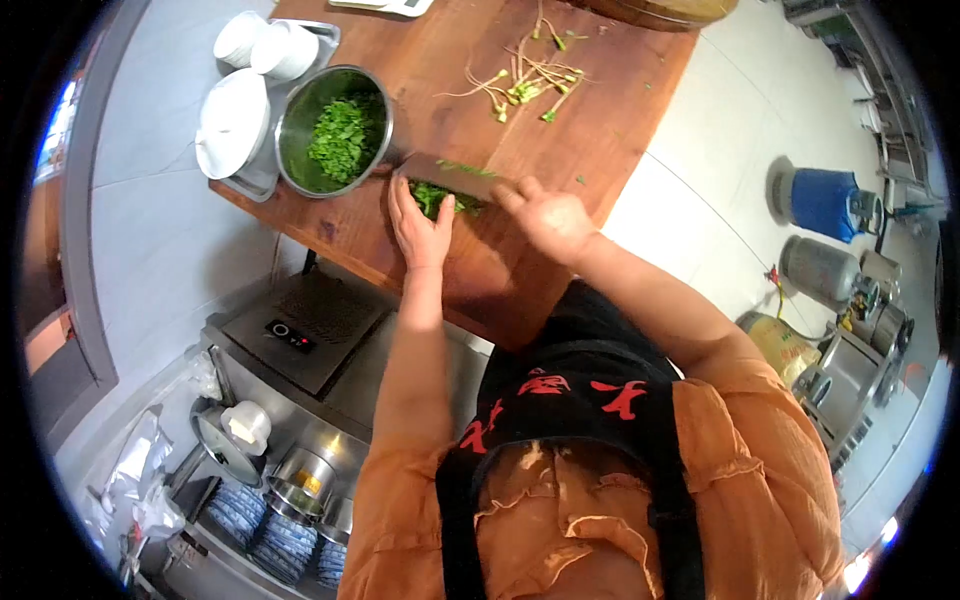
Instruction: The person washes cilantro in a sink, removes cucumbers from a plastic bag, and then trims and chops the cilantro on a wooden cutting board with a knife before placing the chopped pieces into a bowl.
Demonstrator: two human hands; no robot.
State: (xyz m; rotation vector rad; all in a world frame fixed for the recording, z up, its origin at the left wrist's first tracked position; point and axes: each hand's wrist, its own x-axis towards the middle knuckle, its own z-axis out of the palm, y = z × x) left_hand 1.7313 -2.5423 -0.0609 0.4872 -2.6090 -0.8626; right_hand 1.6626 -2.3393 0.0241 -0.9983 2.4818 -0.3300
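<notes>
On the wooden table, my left hand is cupped with its fingers and thumb apart, against a small heap of chopped greens. My right hand is closed around the handle end of a broad knife, whose blade lies along the far side of the heap. A few green bits cling to the blade. Just left of my left hand stands a steel pot holding more chopped greens. Stems with roots lie loose farther back on the table.
White bowls and a white lidded dish stand on a tray at the table's left edge. A round wooden board is at the back. Gas cylinders stand on the floor at right. A cooker is below left.
</notes>
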